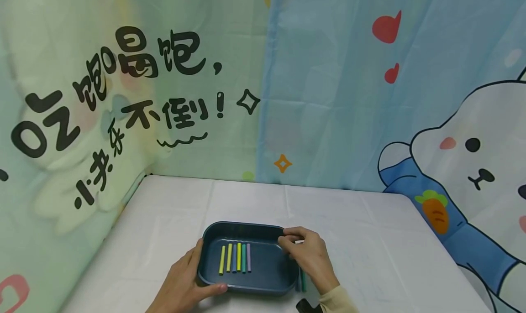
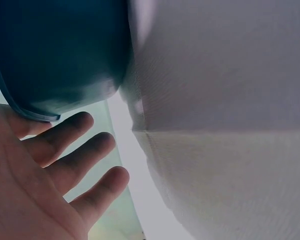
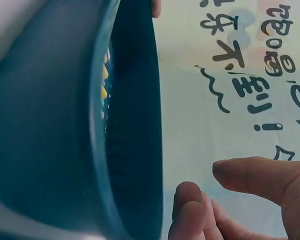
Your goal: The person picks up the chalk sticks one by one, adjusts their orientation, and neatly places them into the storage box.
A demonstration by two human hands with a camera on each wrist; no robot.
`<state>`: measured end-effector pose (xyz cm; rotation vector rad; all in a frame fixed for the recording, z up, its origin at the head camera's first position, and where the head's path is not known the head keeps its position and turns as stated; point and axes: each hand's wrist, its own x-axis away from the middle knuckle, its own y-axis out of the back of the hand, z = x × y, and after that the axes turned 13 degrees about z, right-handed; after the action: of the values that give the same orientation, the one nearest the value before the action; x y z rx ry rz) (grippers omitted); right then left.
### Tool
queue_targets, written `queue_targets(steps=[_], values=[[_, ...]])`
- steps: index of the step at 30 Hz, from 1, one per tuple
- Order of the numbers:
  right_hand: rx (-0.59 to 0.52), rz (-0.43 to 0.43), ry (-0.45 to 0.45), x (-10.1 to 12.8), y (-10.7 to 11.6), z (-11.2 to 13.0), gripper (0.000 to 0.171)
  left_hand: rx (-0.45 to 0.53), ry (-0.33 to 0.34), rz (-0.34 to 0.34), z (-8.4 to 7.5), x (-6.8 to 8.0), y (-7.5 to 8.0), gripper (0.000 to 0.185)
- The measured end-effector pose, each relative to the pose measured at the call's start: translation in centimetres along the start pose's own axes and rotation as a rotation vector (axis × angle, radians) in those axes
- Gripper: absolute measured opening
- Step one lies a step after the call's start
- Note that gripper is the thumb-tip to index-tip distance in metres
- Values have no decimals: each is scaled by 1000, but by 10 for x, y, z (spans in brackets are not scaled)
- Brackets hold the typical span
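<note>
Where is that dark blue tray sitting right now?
In the head view, the dark blue tray sits on the white table, near its front edge, between the left hand and the right hand.

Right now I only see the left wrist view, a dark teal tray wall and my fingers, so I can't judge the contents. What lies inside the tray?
Observer: Six short coloured sticks lie side by side in the dark teal oval plastic tray.
Operator: Where is my other hand?
Observer: The right hand rests at the tray's right rim, fingers curled at the far corner.
Operator: Anything outside the tray?
Observer: A green stick lies on the white table, just right of the tray, partly under the right wrist.
Operator: And my left hand?
Observer: The left hand touches the near-left rim, its thumb along the near edge.
</note>
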<state>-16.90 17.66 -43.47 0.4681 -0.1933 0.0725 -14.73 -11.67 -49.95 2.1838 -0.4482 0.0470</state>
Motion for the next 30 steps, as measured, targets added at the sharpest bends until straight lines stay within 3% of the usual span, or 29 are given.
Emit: queue_targets(steps=[21,30], values=[[86,-74,-88,3,28,-32,41,-1,-22,-13,3,-1,0,131],[119,-48,-155,3,29,-47,42,-11,-28,-15,3,-1,0,130]])
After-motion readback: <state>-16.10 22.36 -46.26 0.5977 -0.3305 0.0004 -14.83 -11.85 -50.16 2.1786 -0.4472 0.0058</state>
